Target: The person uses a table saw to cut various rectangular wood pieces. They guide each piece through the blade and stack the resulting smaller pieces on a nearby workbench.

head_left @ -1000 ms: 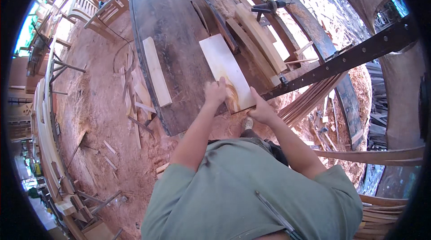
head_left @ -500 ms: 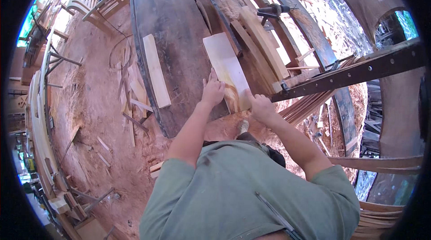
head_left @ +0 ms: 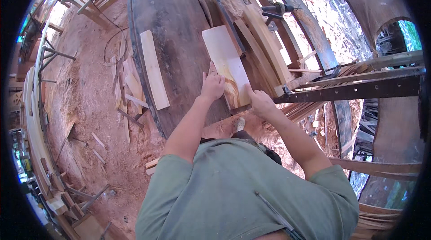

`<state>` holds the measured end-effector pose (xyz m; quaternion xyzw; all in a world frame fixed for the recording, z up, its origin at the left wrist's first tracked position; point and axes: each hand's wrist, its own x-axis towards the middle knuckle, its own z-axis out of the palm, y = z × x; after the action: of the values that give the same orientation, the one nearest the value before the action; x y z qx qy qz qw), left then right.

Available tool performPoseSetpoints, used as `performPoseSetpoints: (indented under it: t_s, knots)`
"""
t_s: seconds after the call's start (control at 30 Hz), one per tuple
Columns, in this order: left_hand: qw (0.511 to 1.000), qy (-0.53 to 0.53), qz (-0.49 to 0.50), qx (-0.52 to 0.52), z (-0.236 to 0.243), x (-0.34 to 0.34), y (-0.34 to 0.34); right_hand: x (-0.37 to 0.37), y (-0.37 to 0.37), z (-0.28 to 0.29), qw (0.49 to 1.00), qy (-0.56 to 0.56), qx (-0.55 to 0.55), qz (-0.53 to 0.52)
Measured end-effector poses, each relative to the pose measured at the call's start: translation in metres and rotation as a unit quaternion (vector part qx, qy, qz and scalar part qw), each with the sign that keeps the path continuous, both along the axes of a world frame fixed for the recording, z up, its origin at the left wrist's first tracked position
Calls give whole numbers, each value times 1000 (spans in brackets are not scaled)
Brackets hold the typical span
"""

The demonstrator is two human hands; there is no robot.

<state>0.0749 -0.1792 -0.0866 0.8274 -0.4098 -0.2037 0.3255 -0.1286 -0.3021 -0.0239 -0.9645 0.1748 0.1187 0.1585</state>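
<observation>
R hand (head_left: pixel 261 102), grip clamped on pale wd board (head_left: pixel 224 51), R edge; L hand (head_left: pixel 213 85) at L edge, grip: can't tell.

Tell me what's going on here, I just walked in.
A person in a green shirt has both hands on a pale board on a dark tabletop. The left hand is at its left edge, and the right hand at its right edge near the closest end. A narrower pale piece lies apart to the left, untouched.
</observation>
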Motion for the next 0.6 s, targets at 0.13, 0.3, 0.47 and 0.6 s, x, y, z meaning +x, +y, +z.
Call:
performPoseSetpoints:
  t_s: [0.13,0.3,0.47,0.6]
  knots:
    - [1000,-3,-7,6,4,8,-3,9,-5,3,1000,8,14,11]
    - [1000,-19,-10,-18,5,20,-5,23,-14,6,999,37,14,25]
    - [1000,-10,3,-24,-1,35,-14,40,-20,5,999,31,-2,43]
    - [1000,-21,4,-16,-5,48,-20,52,-27,3,998,27,-24,50]
